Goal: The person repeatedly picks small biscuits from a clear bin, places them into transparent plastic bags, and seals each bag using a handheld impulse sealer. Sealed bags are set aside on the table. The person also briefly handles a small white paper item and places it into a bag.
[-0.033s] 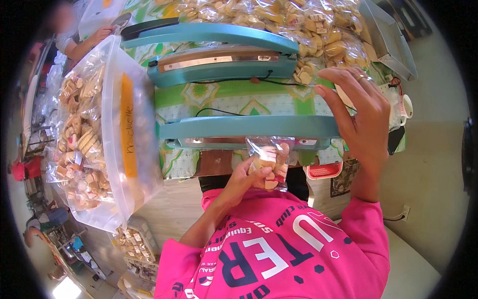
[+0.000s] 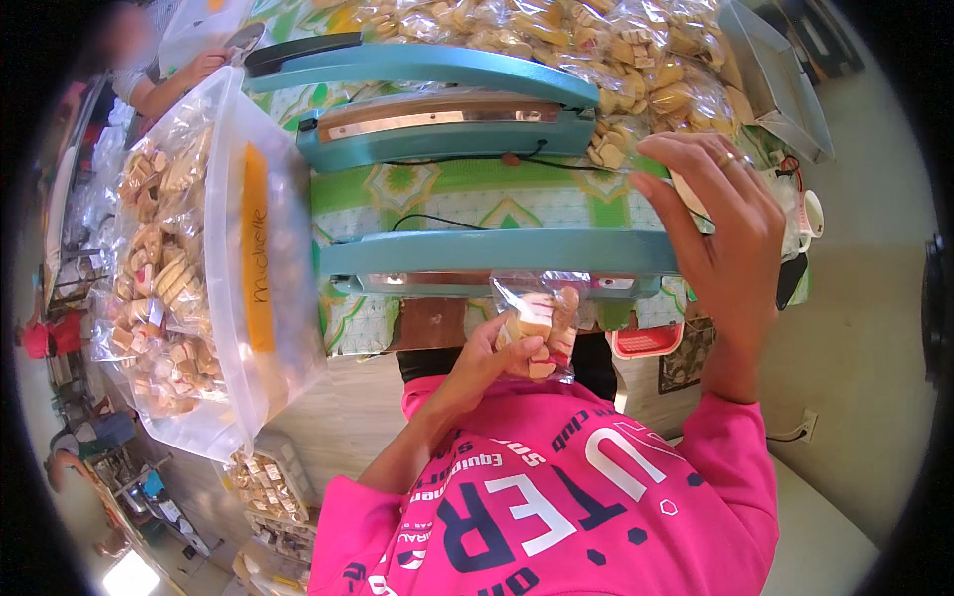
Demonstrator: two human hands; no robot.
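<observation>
Almost nothing has moved: left hand (image 2: 494, 351) clamps filled bag (image 2: 545, 318); right hand (image 2: 730, 223), thumb and fingers apart.

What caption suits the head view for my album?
Left-hand fingers hold a clear packet of baked pieces at the nearer teal sealer; right-hand fingers curve near its right end.

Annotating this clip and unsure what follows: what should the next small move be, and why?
Probably, the left hand should straighten the top edge of the clear bag at the front blue sealer: it holds the filled bag there, and the right hand is raised near the sealer's right end. Whether the edge already lies inside, I cannot tell.
</observation>
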